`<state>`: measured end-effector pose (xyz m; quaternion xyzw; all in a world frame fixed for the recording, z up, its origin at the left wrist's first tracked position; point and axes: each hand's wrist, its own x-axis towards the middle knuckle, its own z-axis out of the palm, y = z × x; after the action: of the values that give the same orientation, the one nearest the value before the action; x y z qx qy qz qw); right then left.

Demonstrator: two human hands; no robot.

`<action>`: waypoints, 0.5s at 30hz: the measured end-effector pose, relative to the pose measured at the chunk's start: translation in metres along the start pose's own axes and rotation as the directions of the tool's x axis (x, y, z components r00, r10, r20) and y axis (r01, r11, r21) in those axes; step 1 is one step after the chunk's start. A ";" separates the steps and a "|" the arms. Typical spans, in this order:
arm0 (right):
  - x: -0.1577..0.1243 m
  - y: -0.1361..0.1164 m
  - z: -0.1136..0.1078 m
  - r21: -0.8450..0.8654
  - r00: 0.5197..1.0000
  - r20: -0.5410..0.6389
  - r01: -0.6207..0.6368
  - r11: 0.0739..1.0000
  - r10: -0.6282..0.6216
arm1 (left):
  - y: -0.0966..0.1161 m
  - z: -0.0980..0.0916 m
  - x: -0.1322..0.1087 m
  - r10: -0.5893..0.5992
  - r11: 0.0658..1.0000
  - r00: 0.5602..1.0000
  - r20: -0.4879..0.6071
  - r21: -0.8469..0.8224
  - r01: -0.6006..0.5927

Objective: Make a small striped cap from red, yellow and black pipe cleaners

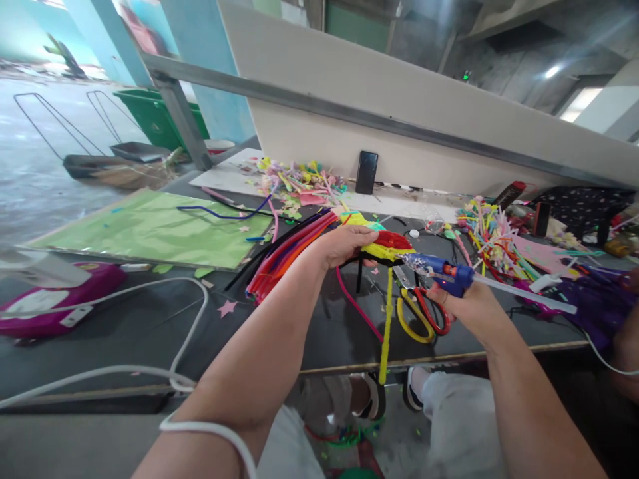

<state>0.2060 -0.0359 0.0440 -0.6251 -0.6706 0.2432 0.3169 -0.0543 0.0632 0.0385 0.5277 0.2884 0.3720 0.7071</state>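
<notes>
My left hand (349, 243) is closed on a craft piece (387, 245) of fuzzy pipe cleaners in yellow, red and black. In my right hand (469, 307) is a blue hot glue gun (449, 274), with a long translucent glue stick (529, 296) jutting from its back. The gun's nozzle meets or nearly meets the yellow edge of the piece. A yellow pipe cleaner (386, 332) hangs past the table edge below it. Scissors (417, 316) with yellow and red handles lie beneath the gun. Left of the piece, a bundle of coloured pipe cleaners (284, 256) lies on the table.
A green sheet (150, 229) covers the table's left, near a magenta device (64, 299). A white cable (192, 332) runs by my left forearm. A phone (367, 171) leans on the back panel between piles of pipe-cleaner scraps (299, 181). Another person's arm (628, 349) shows at far right.
</notes>
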 end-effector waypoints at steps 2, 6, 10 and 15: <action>0.000 -0.001 0.003 -0.029 1.000 0.019 -0.005 1.000 0.006 | -0.001 0.001 0.001 -0.009 1.000 1.000 -0.006 -0.008 0.009; 0.000 -0.006 0.005 -0.073 0.999 0.045 0.027 0.997 -0.024 | 0.000 0.003 0.001 -0.009 1.000 1.000 -0.008 -0.008 0.009; 0.001 -0.012 0.006 -0.139 0.997 0.028 0.072 0.988 -0.069 | 0.001 0.004 0.001 -0.021 1.000 1.000 -0.003 0.003 0.021; -0.001 -0.015 0.006 -0.183 0.998 -0.021 0.050 0.982 -0.055 | 0.001 0.004 0.001 -0.027 1.000 1.000 0.009 0.005 0.027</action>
<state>0.1918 -0.0375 0.0505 -0.6365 -0.7022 0.1644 0.2734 -0.0513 0.0619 0.0404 0.5272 0.2933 0.3596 0.7118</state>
